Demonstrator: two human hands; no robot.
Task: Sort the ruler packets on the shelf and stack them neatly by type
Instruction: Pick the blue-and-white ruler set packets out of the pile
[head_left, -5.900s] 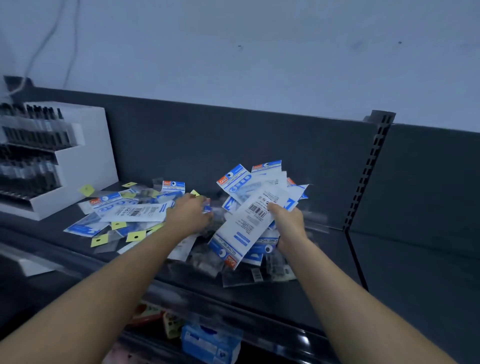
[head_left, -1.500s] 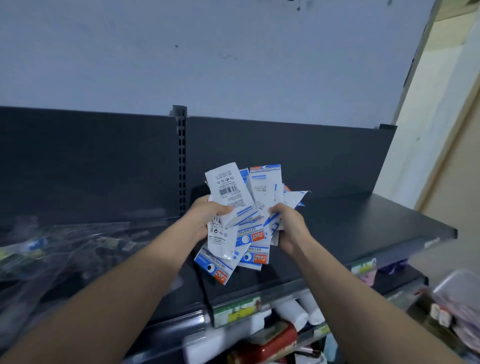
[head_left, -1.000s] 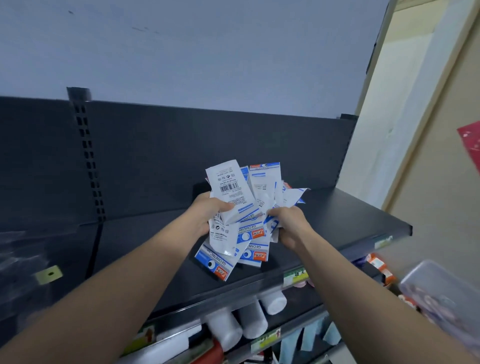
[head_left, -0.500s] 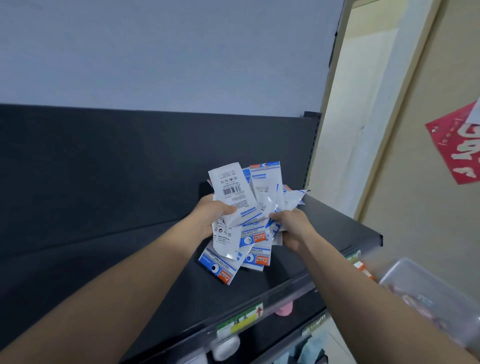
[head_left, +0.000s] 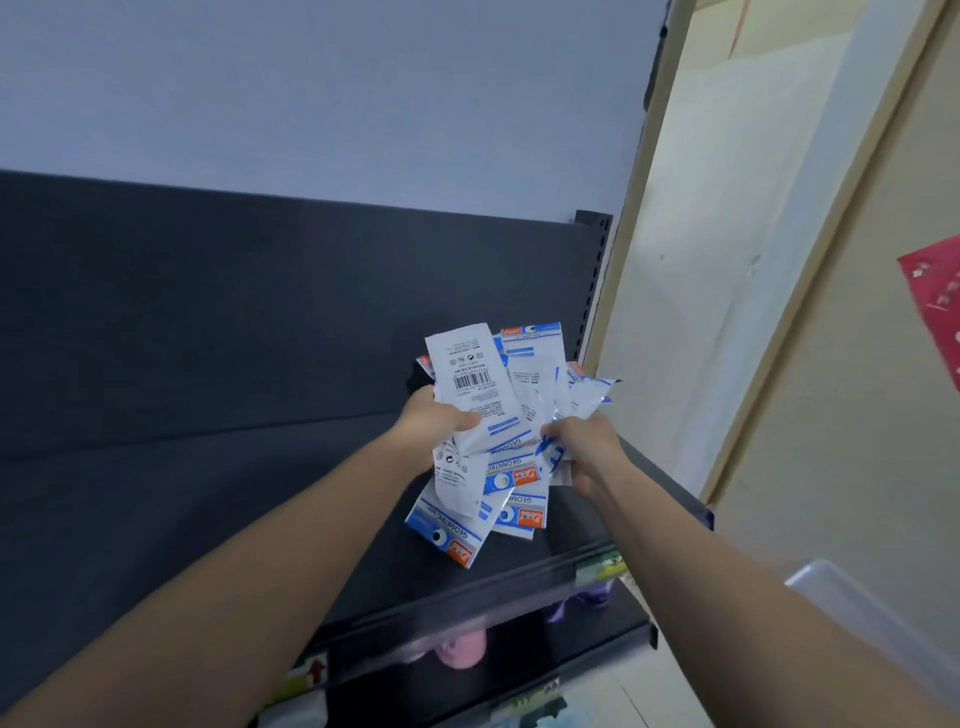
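Observation:
A fanned bundle of white and blue ruler packets (head_left: 501, 415) hangs in the air above the right end of a dark shelf (head_left: 218, 499). My left hand (head_left: 434, 421) grips the bundle from the left, thumb across a packet that shows a barcode. My right hand (head_left: 584, 447) holds the right side of the same bundle. Several packets stick out below, with orange and blue printed headers. The packets do not touch the shelf.
The shelf's dark back panel (head_left: 260, 312) ends at a slotted upright (head_left: 595, 291) by a beige door frame. Lower shelves hold small goods, one of them pink (head_left: 462, 652). A clear plastic box (head_left: 852, 608) sits at the lower right, and a red poster (head_left: 935, 306) hangs on the wall.
The view has swung right along the shelf, away from the loose pile of packets. Both hands have kept their hold on the bundle and carried it to the shelf's right end.

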